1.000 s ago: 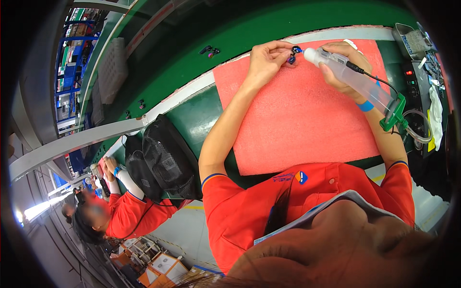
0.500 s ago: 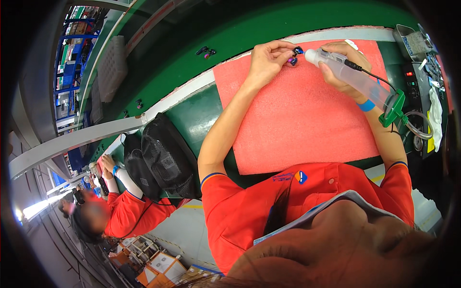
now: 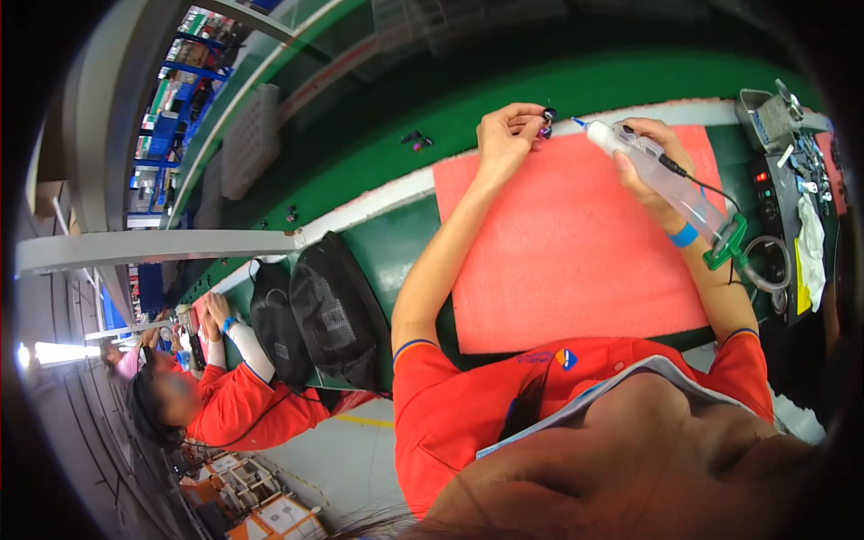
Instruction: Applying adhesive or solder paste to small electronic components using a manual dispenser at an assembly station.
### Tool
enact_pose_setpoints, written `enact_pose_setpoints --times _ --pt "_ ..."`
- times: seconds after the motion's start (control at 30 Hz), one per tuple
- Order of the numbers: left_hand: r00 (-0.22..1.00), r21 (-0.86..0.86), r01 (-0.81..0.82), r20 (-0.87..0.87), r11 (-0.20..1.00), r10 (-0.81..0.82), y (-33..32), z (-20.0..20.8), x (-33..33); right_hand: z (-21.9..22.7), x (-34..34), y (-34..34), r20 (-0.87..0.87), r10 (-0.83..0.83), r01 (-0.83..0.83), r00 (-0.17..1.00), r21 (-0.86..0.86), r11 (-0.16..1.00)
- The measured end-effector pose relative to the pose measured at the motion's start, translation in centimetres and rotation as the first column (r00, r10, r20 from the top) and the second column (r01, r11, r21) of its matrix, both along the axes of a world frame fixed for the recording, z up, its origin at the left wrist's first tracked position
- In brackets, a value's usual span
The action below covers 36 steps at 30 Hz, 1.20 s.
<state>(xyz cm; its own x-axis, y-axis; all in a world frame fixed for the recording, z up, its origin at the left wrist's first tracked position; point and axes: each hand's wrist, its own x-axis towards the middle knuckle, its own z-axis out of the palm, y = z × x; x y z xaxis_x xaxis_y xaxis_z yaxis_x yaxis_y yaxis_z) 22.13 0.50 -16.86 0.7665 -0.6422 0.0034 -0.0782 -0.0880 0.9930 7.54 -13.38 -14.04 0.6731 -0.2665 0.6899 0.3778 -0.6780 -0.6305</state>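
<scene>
My left hand (image 3: pixel 506 144) pinches a small dark part (image 3: pixel 547 122) with a shiny purple face between thumb and fingertips, above the far edge of the pink foam mat (image 3: pixel 576 261). Its exact kind is too small to make out. A translucent dispensing syringe (image 3: pixel 670 187) lies in my right hand (image 3: pixel 655 155), which is wrapped round its front end. The blue nozzle tip (image 3: pixel 580 122) points left at the part, a short gap away from it. A green cap (image 3: pixel 727 241) with a clear hose closes the syringe's rear, and a black cable runs along the barrel.
More small dark parts (image 3: pixel 417 139) lie on the green belt (image 3: pixel 360 166) beyond the white rail. A black mesh bag (image 3: pixel 337 310) stands at the left, near a co-worker in a red shirt (image 3: pixel 252 405). A metal tray (image 3: pixel 769 117) and a black control box (image 3: pixel 776 216) sit at right.
The syringe's nozzle has drawn back to the right, opening a gap from the part. My left hand still pinches the part, now turned somewhat. The whole view has shifted slightly.
</scene>
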Motion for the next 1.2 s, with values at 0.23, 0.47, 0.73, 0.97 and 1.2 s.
enact_pose_setpoints --times 0.23,0.47,0.73,0.97,1.2 --pt "0.606 0.282 -0.291 0.794 0.914 -0.052 -2.1 -1.1 4.1 1.0 0.8 -0.3 0.079 -0.125 0.119 0.989 0.084 0.989" --pt "0.415 0.066 -0.29 0.908 0.955 0.063 -2.6 0.8 6.3 1.3 0.9 -0.7 0.034 -0.083 0.078 0.996 0.127 0.989" --pt "0.233 0.12 -0.446 0.972 0.887 -0.014 -7.3 4.6 15.2 1.3 0.8 -0.2 0.018 -0.043 0.04 0.999 0.154 0.987" --pt "0.658 0.5 -0.562 0.753 0.659 -0.011 -14.4 6.5 18.2 1.5 0.8 -0.8 -0.043 -0.052 0.058 0.998 0.166 0.984" --pt "0.929 0.551 -0.159 0.363 0.819 -0.064 -12.6 7.4 22.0 1.6 1.3 -0.7 -0.014 -0.023 0.025 1.0 0.186 0.982"
